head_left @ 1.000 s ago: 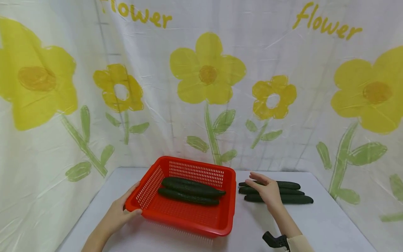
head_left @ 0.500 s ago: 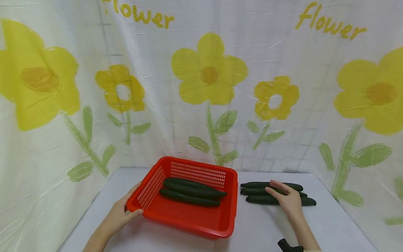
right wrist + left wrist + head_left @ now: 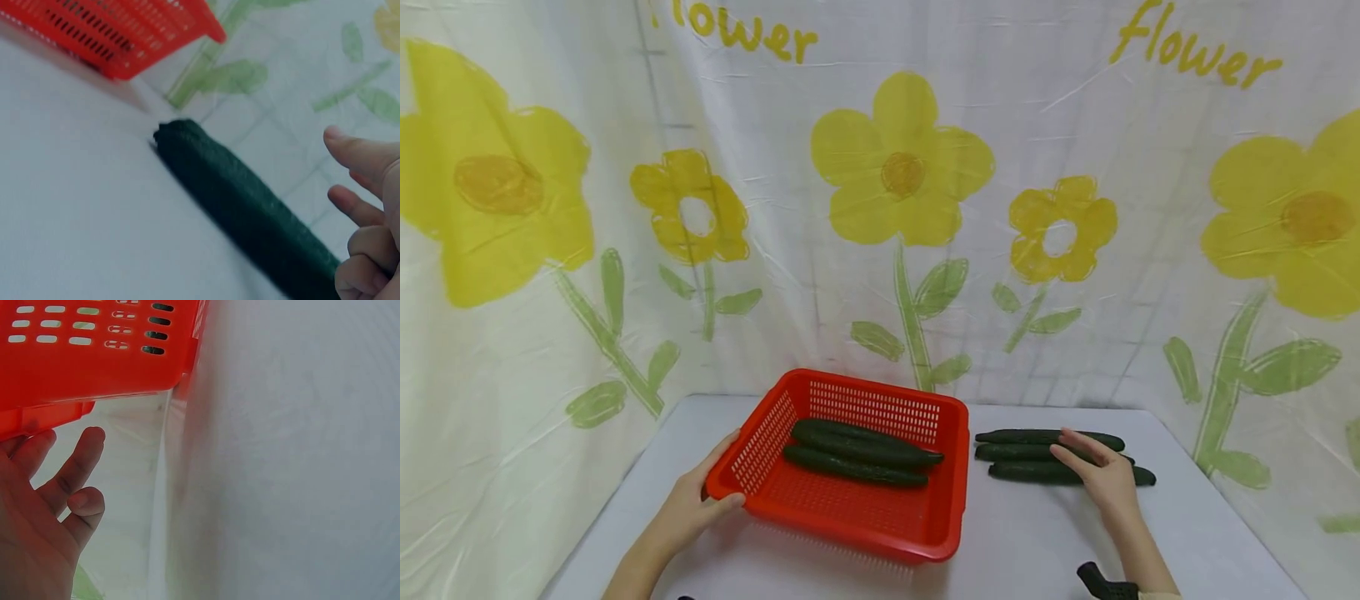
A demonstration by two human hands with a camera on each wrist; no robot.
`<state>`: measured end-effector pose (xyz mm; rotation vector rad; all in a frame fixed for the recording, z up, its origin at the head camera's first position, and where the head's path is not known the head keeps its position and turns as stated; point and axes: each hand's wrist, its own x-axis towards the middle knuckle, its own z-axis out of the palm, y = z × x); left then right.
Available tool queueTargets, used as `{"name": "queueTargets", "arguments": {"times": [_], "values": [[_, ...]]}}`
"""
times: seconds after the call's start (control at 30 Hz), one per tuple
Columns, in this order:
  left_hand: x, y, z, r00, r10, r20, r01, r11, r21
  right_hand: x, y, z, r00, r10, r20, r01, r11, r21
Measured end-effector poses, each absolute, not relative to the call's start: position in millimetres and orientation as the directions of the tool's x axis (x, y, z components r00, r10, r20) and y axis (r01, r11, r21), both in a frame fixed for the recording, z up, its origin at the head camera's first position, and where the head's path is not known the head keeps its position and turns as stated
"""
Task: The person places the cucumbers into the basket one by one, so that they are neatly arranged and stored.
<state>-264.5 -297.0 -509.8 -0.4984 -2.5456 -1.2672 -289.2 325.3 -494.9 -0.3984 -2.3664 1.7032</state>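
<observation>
A red plastic basket [image 3: 917,546] with slotted walls stands on the table, tilted slightly in the head view. Dark green cucumbers [image 3: 861,445] lie side by side inside it. At its left corner my left hand [image 3: 688,504] holds the rim, thumb at the front and fingers along the left side; in the left wrist view some fingers hang free below the rim. Three more cucumbers [image 3: 1022,472] lie in a row to the basket's right. Over their right half hovers my right hand [image 3: 1108,479], holding nothing, its thumb and fingers apart. It partly hides them.
A white-covered table [image 3: 1000,550] bears everything. Behind it hangs a pale curtain [image 3: 790,292] printed with yellow flowers. A black strap piece [image 3: 1105,583] sits at my right wrist.
My right hand has moved right and lower along the row of cucumbers. The left hand keeps its place on the basket. The head view has shifted slightly.
</observation>
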Motion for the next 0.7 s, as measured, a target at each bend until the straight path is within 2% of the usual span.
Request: {"name": "queueTargets", "arguments": {"times": [0.23,0.37,0.5,0.7], "values": [[-265.0,-297.6,-511.3,-0.911,0.182,0.369,0.405,0.558,0.724,-290.9,338.9,-517.3,-0.947,0.313,-0.077,0.176,0.304,-0.936],[-265.4,-298.3,-511.8,-0.914,0.175,0.365,0.397,0.562,0.726,-293.1,342.0,-525.2,-0.953,0.295,-0.070,0.173,0.340,-0.924],[-265.3,-298.8,-511.5,-0.915,0.170,0.366,0.394,0.571,0.720,-293.5,344.5,-529.3,-0.968,0.250,0.012,0.102,0.436,-0.894],[-265.0,-297.0,-511.6,-0.916,0.169,0.364,0.390,0.585,0.711,-290.8,355.9,-534.8,-0.960,0.176,0.216,-0.043,0.672,-0.739]]}}
